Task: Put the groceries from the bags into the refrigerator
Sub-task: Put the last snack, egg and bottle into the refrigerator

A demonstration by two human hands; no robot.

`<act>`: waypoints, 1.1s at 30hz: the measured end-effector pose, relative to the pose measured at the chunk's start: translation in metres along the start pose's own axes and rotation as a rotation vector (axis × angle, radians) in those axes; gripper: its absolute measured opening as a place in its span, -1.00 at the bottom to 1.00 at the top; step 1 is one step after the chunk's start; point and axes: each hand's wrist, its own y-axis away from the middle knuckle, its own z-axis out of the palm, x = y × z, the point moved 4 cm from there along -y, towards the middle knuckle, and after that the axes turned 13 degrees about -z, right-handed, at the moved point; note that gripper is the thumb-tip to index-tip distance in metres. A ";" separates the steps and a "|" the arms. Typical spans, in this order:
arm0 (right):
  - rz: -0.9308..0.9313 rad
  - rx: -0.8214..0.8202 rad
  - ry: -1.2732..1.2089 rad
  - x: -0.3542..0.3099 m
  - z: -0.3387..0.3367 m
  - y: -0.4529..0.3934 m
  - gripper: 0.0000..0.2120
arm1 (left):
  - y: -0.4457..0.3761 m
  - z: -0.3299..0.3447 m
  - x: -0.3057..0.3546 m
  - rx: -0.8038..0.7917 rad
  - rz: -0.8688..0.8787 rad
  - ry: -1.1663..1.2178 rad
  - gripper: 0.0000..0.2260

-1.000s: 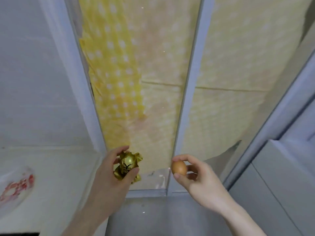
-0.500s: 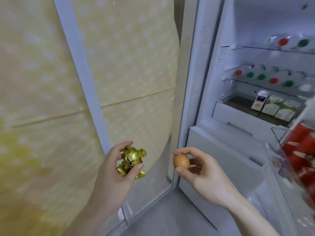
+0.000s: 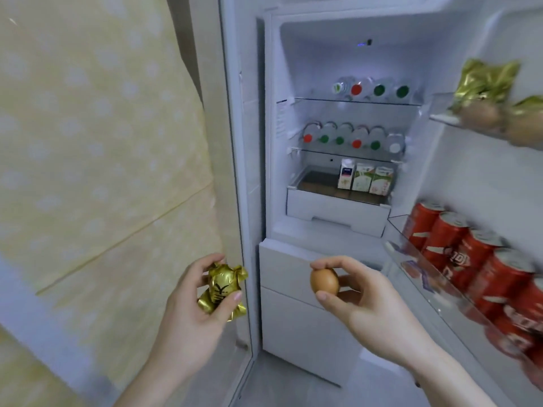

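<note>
Eggs need soft fingers, so my right hand pinches the brown egg and my left hand grips the gold pack, low in the frame before the open fridge.

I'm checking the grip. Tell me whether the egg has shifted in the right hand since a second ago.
No. The egg sits pinched in the right hand as before; only the camera swung toward the fridge.
</note>
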 end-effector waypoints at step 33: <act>-0.142 0.417 1.085 -0.173 -0.270 -0.009 -0.67 | -0.106 0.221 0.438 -0.599 0.822 0.230 -0.46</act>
